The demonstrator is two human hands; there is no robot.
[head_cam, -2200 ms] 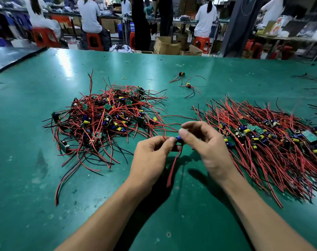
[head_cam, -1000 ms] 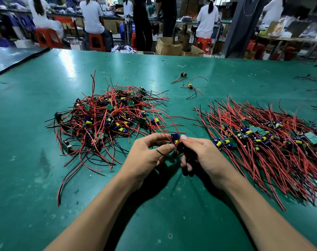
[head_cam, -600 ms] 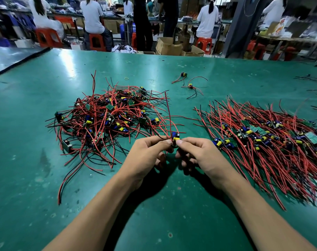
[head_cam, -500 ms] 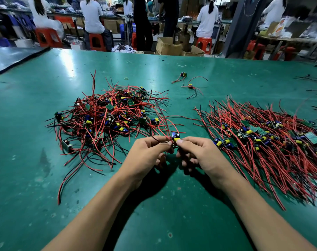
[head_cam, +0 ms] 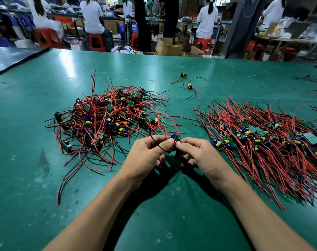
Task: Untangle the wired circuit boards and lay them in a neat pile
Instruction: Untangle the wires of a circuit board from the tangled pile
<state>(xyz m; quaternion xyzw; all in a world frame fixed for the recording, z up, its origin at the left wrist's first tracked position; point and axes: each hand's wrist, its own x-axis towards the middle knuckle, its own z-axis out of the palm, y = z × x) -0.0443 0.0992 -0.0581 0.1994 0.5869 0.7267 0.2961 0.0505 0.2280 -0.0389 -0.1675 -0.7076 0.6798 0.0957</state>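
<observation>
Between the two piles, left hand (head_cam: 146, 153) and right hand (head_cam: 199, 153) each keep a tight fingertip grip on one wired board (head_cam: 176, 138).

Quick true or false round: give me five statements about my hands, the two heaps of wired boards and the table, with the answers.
1. The left hand and the right hand pinch one circuit board between them. True.
2. The tangled heap lies on the person's right. False: it lies on the left, and the neat pile is on the right.
3. Two stray boards lie apart, beyond both heaps. True.
4. The table is grey. False: it is green.
5. A black wire crosses the left hand. True.
</observation>
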